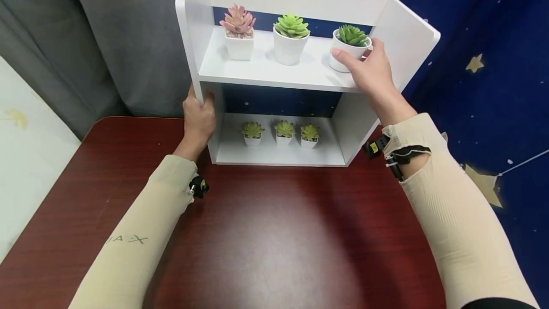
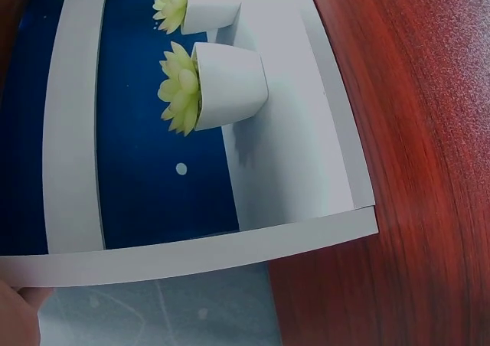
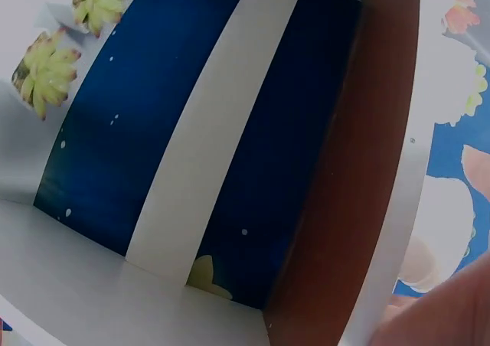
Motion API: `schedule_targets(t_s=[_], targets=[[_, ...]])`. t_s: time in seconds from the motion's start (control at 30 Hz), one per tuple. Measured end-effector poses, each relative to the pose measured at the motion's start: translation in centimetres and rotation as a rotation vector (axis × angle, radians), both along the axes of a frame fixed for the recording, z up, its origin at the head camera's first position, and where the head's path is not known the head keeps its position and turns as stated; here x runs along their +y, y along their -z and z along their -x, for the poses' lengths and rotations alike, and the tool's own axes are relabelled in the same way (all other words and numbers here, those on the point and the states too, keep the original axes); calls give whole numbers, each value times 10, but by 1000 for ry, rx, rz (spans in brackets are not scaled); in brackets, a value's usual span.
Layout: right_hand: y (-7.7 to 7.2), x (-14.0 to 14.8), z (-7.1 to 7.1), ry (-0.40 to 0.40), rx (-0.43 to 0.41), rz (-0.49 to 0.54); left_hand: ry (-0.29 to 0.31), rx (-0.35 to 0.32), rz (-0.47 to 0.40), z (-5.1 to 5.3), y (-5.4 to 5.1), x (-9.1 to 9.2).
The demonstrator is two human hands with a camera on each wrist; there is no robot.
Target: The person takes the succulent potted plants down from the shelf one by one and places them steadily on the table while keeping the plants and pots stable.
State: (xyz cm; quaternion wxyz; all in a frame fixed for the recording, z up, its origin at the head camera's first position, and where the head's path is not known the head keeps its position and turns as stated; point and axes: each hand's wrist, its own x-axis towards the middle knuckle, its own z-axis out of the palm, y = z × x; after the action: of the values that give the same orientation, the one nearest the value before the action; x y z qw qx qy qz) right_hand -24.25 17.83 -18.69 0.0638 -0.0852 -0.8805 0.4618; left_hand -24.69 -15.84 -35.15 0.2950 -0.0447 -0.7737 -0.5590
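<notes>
Dark lettering [image 1: 127,239] on the left sleeve [image 1: 139,232]
An X stands out clearly, with what looks like an A beside it (a further mark at the sleeve's edge is unclear).

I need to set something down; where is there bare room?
Widest: the table before the white shelf unit, between the beige sleeves. Narrower: the lower shelf, either end of its three small succulents. The upper shelf is crowded: three potted plants, the right hand gripping one.
</notes>
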Motion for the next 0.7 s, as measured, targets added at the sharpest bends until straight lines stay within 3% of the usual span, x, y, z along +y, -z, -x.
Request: schedule_targets(t_s=[0.37, 0.57, 0.7], targets=[[-3, -2, 20, 92, 47, 114, 25, 4, -17, -1, 2, 1], [-2, 0, 13, 56, 128, 227, 31, 15, -15, 0, 1, 1], [-2, 0, 2, 5, 180, 240, 34, 14, -22, 0, 0, 1]])
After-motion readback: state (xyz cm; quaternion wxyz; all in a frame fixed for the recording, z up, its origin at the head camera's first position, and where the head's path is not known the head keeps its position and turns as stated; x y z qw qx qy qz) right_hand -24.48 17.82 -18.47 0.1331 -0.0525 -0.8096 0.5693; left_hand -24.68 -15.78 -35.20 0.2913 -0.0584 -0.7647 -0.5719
